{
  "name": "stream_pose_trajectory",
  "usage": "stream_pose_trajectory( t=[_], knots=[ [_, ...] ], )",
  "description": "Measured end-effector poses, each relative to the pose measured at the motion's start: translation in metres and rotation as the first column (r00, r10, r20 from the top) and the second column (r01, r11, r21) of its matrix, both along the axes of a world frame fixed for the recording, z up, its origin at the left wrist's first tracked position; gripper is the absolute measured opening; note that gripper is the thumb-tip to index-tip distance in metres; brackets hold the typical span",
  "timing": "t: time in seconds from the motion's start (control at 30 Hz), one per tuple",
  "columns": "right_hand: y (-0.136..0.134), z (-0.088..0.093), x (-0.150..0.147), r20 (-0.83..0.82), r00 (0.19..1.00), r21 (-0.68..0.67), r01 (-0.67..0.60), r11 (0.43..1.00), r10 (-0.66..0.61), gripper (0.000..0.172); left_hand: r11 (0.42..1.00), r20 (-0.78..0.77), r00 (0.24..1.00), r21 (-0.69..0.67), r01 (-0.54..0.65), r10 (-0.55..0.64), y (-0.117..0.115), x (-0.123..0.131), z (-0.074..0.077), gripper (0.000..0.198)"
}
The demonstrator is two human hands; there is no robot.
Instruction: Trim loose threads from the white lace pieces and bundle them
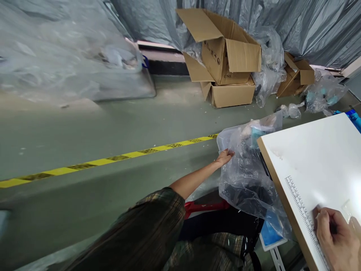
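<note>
My left hand (pixel 225 157) reaches out to the near-left edge of a clear plastic bag (pixel 242 180), its fingers closed on the film. The bag hangs over a translucent bin (pixel 224 140) and has pale and light-blue scraps inside. On the white tabletop (pixel 310 146) at the right rests my right hand (pixel 337 237), thumb and fingers curled together; whatever is between them is too hidden to name. Beside those fingers runs a printed ruler scale (pixel 300 205). A small clear piece (pixel 346 207) lies by the knuckles, partly cut by the frame edge.
Open cardboard boxes (pixel 231 92) are stacked by the grey plastic sheeting (pixel 158 22). Filled clear bags (pixel 324 94) sit farther right. Yellow-black tape (pixel 129 155) crosses the floor. A large plastic-covered bin (pixel 126 86) stands at left. Something red (pixel 205 207) is beside my lap.
</note>
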State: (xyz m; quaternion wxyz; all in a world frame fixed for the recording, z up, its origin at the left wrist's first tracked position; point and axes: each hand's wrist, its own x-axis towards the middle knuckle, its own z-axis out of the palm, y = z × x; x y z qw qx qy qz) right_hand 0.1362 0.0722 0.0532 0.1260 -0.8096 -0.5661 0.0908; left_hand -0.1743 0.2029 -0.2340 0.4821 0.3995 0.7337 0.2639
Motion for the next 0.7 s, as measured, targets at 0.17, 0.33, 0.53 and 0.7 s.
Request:
stream_pose_trajectory(
  t=[0.17,0.33,0.53,0.7],
  knots=[
    [0.005,-0.005,0.001,0.058,0.997,0.124,-0.063,0.99,0.056,0.033,0.996,-0.053,0.996,-0.043,-0.075,0.073,-0.056,-0.033,0.011,0.03],
    [0.016,-0.016,0.008,0.153,0.98,0.212,-0.159,0.964,0.128,0.033,0.969,-0.232,0.96,-0.15,-0.198,0.16,-0.114,-0.1,0.03,0.036],
    [0.017,-0.026,0.011,0.26,0.937,0.307,-0.308,0.901,0.232,0.035,0.967,-0.453,0.874,-0.087,-0.24,0.176,-0.156,-0.127,0.061,0.067],
    [-0.016,-0.038,-0.025,0.326,0.761,0.529,-0.638,0.559,0.561,0.033,0.974,-0.278,0.944,0.084,0.21,-0.179,-0.158,-0.038,0.071,0.092]
  ],
)
